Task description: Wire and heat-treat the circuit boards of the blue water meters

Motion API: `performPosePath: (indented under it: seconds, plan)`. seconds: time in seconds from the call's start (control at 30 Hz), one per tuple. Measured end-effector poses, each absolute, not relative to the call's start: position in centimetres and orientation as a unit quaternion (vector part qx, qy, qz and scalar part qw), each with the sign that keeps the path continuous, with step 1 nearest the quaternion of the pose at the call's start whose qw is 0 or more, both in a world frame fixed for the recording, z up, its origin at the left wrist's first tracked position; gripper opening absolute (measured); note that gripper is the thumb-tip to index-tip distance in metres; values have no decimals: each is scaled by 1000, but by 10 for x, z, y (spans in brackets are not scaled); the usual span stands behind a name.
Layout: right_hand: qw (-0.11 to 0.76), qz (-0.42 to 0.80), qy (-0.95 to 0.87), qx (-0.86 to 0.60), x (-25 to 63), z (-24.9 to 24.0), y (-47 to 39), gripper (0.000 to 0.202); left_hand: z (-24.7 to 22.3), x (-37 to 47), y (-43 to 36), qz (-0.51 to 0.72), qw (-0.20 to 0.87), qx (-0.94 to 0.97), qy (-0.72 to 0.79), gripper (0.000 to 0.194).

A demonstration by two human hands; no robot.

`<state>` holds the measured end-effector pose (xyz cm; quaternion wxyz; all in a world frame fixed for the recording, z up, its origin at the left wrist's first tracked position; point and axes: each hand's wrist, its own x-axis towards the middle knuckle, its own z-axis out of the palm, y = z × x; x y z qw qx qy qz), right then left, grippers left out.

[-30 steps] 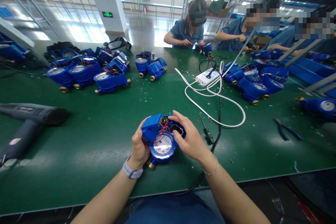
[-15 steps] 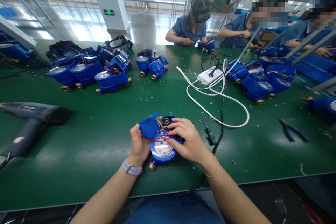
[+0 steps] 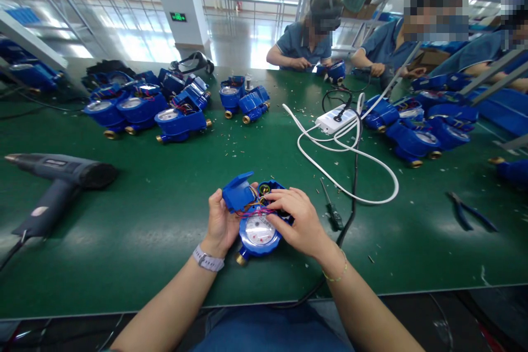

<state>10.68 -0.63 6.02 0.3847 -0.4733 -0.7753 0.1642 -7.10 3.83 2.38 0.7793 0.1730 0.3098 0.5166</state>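
Note:
A blue meter (image 3: 259, 232) with a round dial and a brass end rests on the green table near its front edge. Thin coloured wires run across its open housing. My left hand (image 3: 220, 223) grips the raised blue cover (image 3: 238, 193) at the meter's left side, with the thumb at the cover's edge. My right hand (image 3: 297, 220) lies over the housing's right side, its fingers bent onto the wires and the thumb just above the dial. What the fingertips pinch, if anything, is too small to tell.
Heat gun (image 3: 61, 181) at left; screwdriver (image 3: 333, 212), black cable and pliers (image 3: 470, 212) at right. A power strip (image 3: 336, 119) with looped white cable lies behind. Blue meters (image 3: 179, 122) stand along the back. Several people work across the green table (image 3: 157, 269).
The view has shifted slightly, so the table's objects appear farther right. Both hands stay on the meter, and the blue cover is tilted a little differently.

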Motion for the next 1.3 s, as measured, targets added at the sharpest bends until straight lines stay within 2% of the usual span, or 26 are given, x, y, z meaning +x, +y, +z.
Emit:
performPosePath:
  seconds: [0.17,0.47,0.67,0.83,0.97,1.0,1.13,1.3]
  plan:
    - [387,169,-775,-470,107,62,-7,9,22,-74,40,504,784,197,305,60]
    - [391,211,-743,-501,103,71,-3,32,28,-76,40,575,693,343,266,70]
    - [403,299,-697,-513,96,80,17,28,28,-81,51,556,589,559,177,79]
    - [429,307,-638,-561,92,74,24,28,26,-84,50,512,442,700,227,62]
    - [442,247,-654,-562,92,70,22,27,33,-83,41,498,379,715,311,81]
    - [448,237,-657,-558,92,69,21,25,35,-83,40,507,389,695,330,78]
    - [481,212,-643,-557,92,63,17,19,36,-86,49,526,454,591,410,42]
    - [511,142,-665,-526,88,59,11,13,31,-92,64,510,481,555,447,36]
